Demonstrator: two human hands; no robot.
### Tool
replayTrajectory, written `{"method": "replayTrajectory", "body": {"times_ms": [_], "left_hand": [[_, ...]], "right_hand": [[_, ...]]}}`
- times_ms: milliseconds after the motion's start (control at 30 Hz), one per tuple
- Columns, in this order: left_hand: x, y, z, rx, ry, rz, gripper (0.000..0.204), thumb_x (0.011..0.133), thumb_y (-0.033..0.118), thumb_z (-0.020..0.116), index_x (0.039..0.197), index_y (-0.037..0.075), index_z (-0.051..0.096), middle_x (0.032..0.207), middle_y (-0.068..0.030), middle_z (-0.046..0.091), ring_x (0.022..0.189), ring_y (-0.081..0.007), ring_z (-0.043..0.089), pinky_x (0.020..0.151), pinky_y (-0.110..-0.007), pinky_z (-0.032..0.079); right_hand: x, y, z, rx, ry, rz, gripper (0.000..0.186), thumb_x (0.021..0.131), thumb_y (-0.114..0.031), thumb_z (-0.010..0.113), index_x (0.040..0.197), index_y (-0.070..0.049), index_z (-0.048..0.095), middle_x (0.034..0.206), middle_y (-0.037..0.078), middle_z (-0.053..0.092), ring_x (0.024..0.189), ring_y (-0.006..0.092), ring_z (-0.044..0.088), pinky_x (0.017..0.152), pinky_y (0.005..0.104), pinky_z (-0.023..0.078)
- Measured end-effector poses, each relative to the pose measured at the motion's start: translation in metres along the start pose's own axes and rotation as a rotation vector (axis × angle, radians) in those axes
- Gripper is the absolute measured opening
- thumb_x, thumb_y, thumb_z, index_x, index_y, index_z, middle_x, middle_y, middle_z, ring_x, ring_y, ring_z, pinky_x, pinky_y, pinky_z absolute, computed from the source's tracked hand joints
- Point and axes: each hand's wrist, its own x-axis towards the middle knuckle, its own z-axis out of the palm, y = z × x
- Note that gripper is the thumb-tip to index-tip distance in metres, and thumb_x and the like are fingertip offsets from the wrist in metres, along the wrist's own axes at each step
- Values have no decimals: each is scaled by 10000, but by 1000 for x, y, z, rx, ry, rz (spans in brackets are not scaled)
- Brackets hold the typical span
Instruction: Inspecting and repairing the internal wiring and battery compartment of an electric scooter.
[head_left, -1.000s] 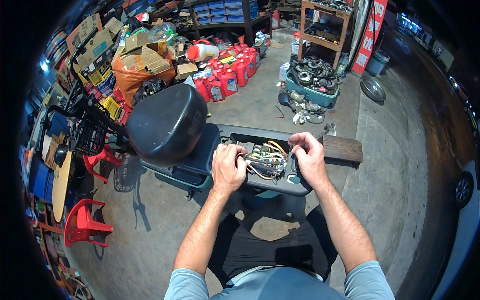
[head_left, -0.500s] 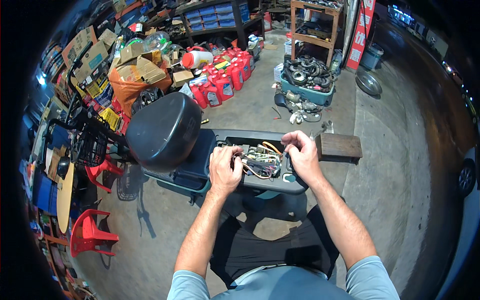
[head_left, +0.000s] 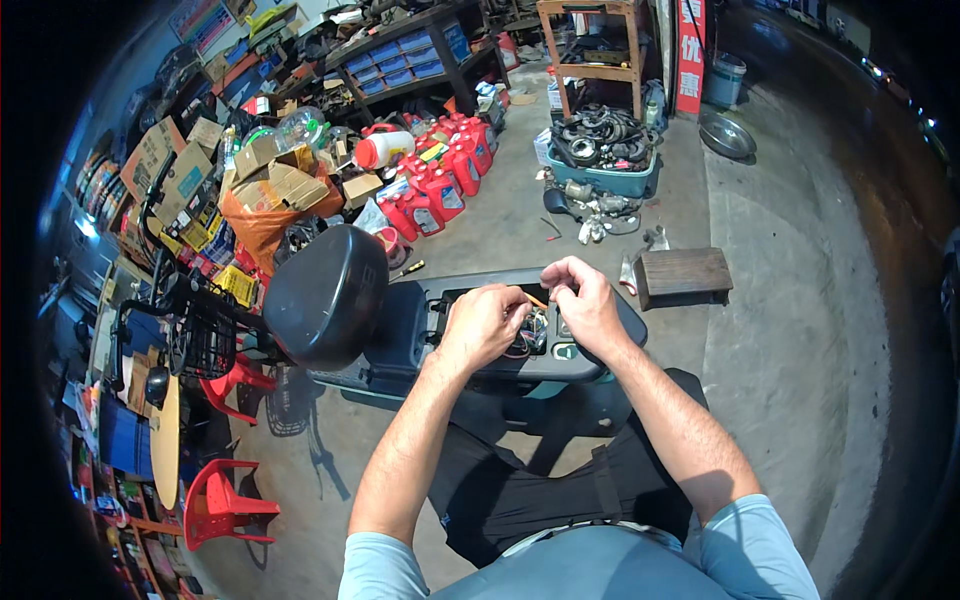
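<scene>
An electric scooter has a dark rear compartment with bundled wires exposed inside. My left hand is over the compartment's left part, its fingers curled and pinched near an orange wire. My right hand is at the compartment's right end, fingers bent and closed close to the same wire. What either hand's fingertips hold is hidden or too small to make out. A black padded seat stands raised to the left of the compartment.
A wooden stool stands beyond the scooter's right end. Red chairs are at left. Red jugs, piled cardboard boxes, a teal bin of parts and a metal basin lie on the floor ahead. A street runs along the right.
My left hand has moved up and rightward over the wires, now covering more of them, and closer to my right hand, which has shifted left. The view has also shifted.
</scene>
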Motion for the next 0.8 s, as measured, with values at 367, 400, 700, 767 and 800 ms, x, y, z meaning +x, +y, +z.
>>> {"method": "replayTrajectory", "body": {"times_ms": [367,400,700,767,800], "left_hand": [[4,6,-8,63,-267,26,260,790,144,785,1002,49,667,963,-121,688,989,-317,668,873,-419,514],[4,7,-9,82,-269,26,253,793,143,781,994,47,662,942,-129,687,968,-320,671,848,-418,515],[-18,-9,-14,-46,-55,-34,203,847,143,754,957,37,620,888,-135,679,876,-315,671,767,-396,510],[-23,-14,-9,-56,-3,-8,201,850,140,754,958,41,617,879,-131,676,871,-313,669,766,-396,510],[-25,-16,-6,-63,38,30,198,852,136,753,960,44,615,870,-126,673,865,-312,668,766,-397,510]], "right_hand": [[-3,-3,-2,12,33,8,198,856,33,523,1003,24,655,842,59,687,776,125,645,737,294,533],[-4,-3,-2,8,37,3,196,855,33,529,1004,23,656,844,62,690,780,128,648,740,298,535],[-6,-11,-4,-41,17,-21,212,837,73,493,959,21,659,879,137,695,816,232,694,749,345,554],[-7,-13,-5,-69,-36,-70,210,836,72,492,949,23,662,880,142,694,815,241,695,743,352,552],[-7,-13,-6,-102,-78,-76,207,836,71,491,939,26,665,880,148,693,814,249,695,737,358,551]]}}
